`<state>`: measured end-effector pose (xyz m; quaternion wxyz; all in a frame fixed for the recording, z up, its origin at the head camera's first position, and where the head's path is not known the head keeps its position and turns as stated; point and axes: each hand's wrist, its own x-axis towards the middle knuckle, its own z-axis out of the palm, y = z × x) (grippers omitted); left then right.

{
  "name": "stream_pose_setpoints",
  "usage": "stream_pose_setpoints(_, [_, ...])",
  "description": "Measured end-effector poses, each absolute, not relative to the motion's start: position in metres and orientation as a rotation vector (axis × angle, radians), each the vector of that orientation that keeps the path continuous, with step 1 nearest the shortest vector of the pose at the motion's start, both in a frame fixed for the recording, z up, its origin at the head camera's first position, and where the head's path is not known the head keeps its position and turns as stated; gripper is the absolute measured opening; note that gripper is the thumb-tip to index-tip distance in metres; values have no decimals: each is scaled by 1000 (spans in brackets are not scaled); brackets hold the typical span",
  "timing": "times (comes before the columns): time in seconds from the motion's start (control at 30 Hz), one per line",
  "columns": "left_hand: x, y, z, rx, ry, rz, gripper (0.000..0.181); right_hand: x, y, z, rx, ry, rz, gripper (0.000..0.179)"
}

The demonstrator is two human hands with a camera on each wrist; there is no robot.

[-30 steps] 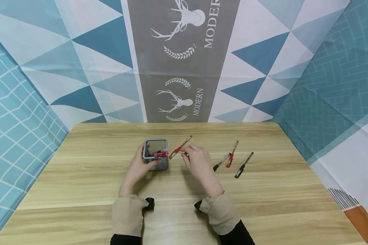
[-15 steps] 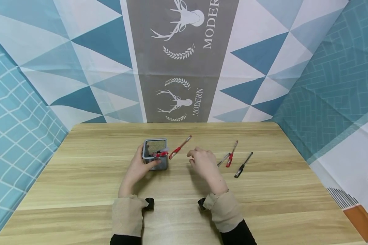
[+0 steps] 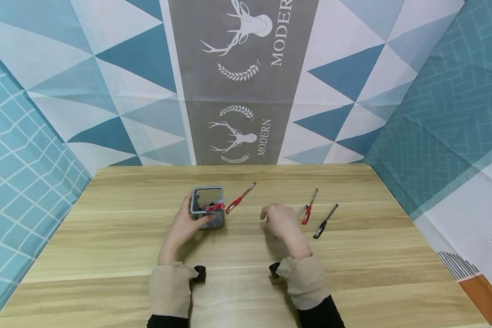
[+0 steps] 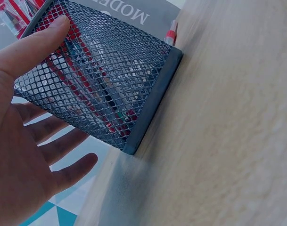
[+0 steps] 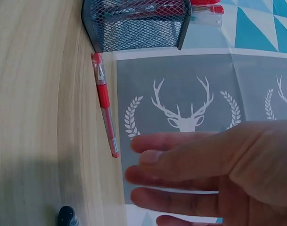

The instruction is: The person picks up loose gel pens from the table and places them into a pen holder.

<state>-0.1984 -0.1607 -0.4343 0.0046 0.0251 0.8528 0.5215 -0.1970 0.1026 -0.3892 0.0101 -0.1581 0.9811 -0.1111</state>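
My left hand (image 3: 185, 227) grips a dark wire-mesh pen holder (image 3: 214, 221), thumb on the near side. Red and dark pens (image 4: 98, 94) stand inside it, seen through the mesh in the left wrist view. A red gel pen (image 3: 238, 201) lies slanted on the table just right of the holder. Over the table, further right, my right hand (image 3: 284, 223) holds nothing; its fingers are loosely bent in the right wrist view. Past that hand lie a clear-barrelled pen (image 3: 302, 210), partly hidden by it, another red pen (image 3: 309, 209) and a black pen (image 3: 325, 222).
The wooden table (image 3: 106, 237) ends at a patterned cloth backdrop (image 3: 233, 82) behind the holder. Cloth also hangs at the left and right sides. In the right wrist view, the dark end of a pen (image 5: 67, 216) shows at the bottom edge.
My right hand has drawn away from the red pen beside the holder, moving right and slightly nearer, over the clear-barrelled pen. My left hand and the holder stay put.
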Motion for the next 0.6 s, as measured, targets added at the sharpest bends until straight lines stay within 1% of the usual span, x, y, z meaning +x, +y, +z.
stream_pose_setpoints(0.2, [-197, -160, -434, 80, 2670, 1640, 96, -196, 104, -388, -426, 2963, -337, 25])
stream_pose_setpoints(0.5, [-198, -161, -434, 75, 2670, 1631, 97, -197, 107, -390, -365, 2930, -323, 27])
stream_pose_setpoints(0.6, [-198, -161, -435, 73, 2663, 1636, 96, -198, 109, -391, -353, 2930, -319, 24])
